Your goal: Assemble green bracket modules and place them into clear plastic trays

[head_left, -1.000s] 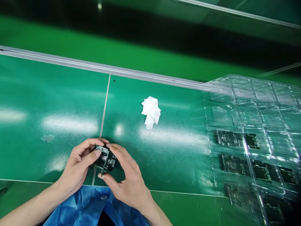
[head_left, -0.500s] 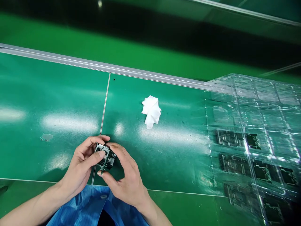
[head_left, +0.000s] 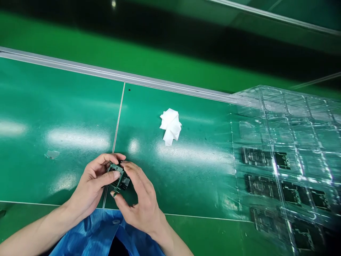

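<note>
Low in the view, near the front edge of the green table, both hands hold a small circuit board assembly (head_left: 117,179) with dark block-like parts on it. My left hand (head_left: 93,183) grips its left side, thumb pressed across the face and fingers behind the upper edge. My right hand (head_left: 142,199) closes on the other side, fingers at the top corner and thumb at the lower corner. The board is tilted, held just over the table seam. Fingers cover much of it, so its underside is hidden.
A crumpled white tissue (head_left: 171,126) lies on the green table (head_left: 199,188). Clear plastic trays (head_left: 253,131) stand at the right, with several dark circuit boards (head_left: 266,159) in their compartments. A metal rail (head_left: 106,74) runs along the table's back edge.
The circuit board assembly has turned slightly in my fingers, its face now showing greener and less bright. Both hands keep nearly the same place and grip.
</note>
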`<state>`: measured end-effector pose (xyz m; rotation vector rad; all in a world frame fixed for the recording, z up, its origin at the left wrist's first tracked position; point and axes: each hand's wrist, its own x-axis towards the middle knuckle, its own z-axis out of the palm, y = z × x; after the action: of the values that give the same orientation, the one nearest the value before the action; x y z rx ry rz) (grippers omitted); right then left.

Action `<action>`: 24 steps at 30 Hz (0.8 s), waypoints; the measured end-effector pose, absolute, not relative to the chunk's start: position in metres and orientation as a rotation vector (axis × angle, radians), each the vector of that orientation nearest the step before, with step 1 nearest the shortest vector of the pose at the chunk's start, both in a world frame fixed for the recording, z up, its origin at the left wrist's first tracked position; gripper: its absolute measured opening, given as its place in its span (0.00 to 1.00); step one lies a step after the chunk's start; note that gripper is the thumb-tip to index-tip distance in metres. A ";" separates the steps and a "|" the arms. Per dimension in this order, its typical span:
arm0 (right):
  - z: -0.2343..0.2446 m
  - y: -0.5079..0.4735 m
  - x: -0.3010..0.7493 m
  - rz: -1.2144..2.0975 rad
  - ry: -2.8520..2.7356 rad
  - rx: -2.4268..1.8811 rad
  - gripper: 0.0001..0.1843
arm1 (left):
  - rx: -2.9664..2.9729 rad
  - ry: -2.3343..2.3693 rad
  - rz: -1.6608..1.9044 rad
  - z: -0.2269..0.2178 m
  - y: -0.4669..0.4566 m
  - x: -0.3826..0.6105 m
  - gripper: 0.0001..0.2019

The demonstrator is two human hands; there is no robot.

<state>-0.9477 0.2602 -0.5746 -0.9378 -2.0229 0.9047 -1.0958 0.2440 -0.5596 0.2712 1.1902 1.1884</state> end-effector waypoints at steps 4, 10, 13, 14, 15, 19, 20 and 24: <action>-0.577 0.261 -0.948 0.810 -2.039 -0.896 0.36 | 0.376 1.181 1.165 -0.558 0.247 -1.102 0.09; -0.583 0.259 -0.943 0.826 -2.013 -0.844 0.37 | 0.524 1.200 1.102 -0.559 0.249 -1.103 0.10; -0.583 0.256 -0.941 0.946 -1.895 -0.888 0.35 | 0.666 1.212 1.129 -0.560 0.247 -1.102 0.09; -0.582 0.256 -0.941 0.975 -1.864 -0.919 0.34 | 0.725 1.194 1.140 -0.561 0.245 -1.102 0.09; -0.581 0.255 -0.942 1.001 -1.837 -0.958 0.34 | 0.782 1.166 1.146 -0.561 0.243 -1.104 0.12; -0.580 0.252 -0.946 1.115 -1.737 -1.066 0.33 | 1.003 1.050 1.039 -0.568 0.232 -1.117 0.28; -0.581 0.251 -0.946 1.142 -1.720 -1.063 0.33 | 1.042 1.050 1.005 -0.570 0.230 -1.121 0.30; -0.582 0.255 -0.937 1.219 -1.826 -0.941 0.36 | 1.177 1.123 1.004 -0.583 0.224 -1.131 0.29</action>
<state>-0.9368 0.2554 -0.5816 -0.9410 -1.8264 1.2194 -1.1313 0.2242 -0.5825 1.1768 1.1229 1.0042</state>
